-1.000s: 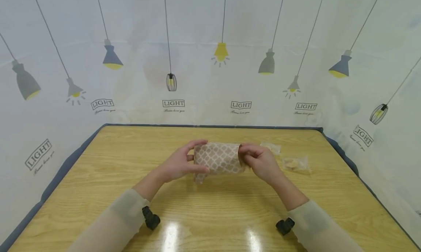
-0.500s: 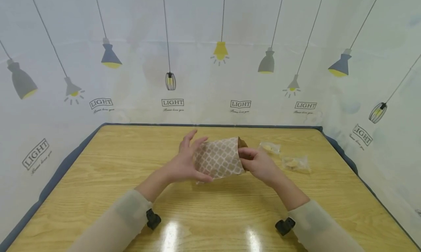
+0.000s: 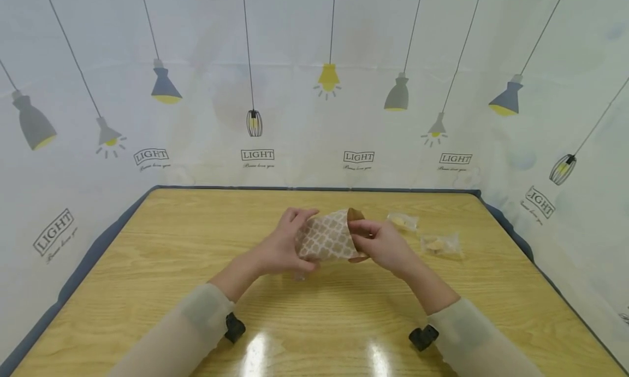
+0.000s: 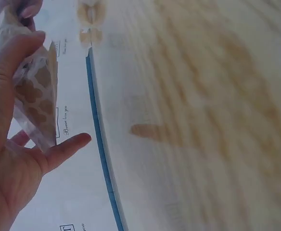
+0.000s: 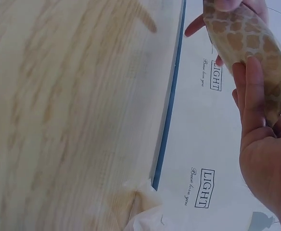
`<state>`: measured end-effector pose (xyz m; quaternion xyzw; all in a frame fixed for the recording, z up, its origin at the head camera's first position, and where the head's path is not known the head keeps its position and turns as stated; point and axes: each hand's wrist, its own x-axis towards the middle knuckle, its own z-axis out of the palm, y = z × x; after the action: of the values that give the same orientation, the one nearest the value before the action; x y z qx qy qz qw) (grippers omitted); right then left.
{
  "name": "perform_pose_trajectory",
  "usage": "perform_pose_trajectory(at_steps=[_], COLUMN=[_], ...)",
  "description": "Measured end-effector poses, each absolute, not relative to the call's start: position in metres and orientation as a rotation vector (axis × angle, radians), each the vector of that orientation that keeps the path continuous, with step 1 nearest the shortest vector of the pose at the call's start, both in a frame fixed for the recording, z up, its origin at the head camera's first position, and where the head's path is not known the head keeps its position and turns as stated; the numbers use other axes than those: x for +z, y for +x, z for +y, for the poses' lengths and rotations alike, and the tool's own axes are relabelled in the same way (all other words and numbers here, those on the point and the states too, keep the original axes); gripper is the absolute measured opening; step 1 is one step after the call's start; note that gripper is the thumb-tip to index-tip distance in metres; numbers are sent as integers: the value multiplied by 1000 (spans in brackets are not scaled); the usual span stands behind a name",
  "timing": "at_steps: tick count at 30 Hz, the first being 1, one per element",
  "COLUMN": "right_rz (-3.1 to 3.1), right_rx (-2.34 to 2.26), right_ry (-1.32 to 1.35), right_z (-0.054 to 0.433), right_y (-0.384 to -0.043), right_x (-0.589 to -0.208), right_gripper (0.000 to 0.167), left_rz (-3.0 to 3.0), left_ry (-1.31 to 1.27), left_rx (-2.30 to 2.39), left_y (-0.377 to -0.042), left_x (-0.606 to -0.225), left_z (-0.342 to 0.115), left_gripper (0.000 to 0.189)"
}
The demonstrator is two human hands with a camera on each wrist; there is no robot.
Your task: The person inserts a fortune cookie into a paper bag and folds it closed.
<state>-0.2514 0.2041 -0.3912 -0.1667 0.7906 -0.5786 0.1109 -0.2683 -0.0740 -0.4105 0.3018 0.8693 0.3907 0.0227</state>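
A tan paper bag (image 3: 325, 237) with a white lattice pattern is held sideways above the table, its brown-lined mouth facing right. My left hand (image 3: 281, 247) grips the bag's left end, thumb below and fingers over the far side. In the left wrist view the thumb (image 4: 22, 50) lies across the patterned paper (image 4: 37, 94). My right hand (image 3: 390, 248) holds the bag at its mouth, some fingertips overlapping the opening. From the right wrist, two of its fingers (image 5: 254, 91) lie along the outside of the bag (image 5: 241, 36). The bag's inside is mostly hidden.
Two clear plastic packets lie on the wooden table (image 3: 196, 246) beyond my right hand: a far packet (image 3: 403, 221) and a nearer packet (image 3: 440, 243) with pale pieces inside. A printed lamp-pattern curtain (image 3: 295, 120) surrounds the table's back and sides.
The left hand spread its fingers half a second ago, then closed on the bag again, moving slightly right. The bag's mouth has opened wider, with the right fingers at the opening.
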Motion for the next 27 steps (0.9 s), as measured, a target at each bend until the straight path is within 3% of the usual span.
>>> perform_pose_trajectory(at_steps=[17,27], right_rz=[2440,2507], right_rx=[-1522,-1485], right_ry=[-617,-621], right_z=[214,209], right_y=[-251,-251], right_x=[-373,-371], right_gripper=[38,36], left_rz=[2525,2547], left_ry=[899,1041], left_rx=[1303,1297], left_y=[-273,-275], left_x=[-415,-419], left_z=[-94,-91], left_gripper=[124,124])
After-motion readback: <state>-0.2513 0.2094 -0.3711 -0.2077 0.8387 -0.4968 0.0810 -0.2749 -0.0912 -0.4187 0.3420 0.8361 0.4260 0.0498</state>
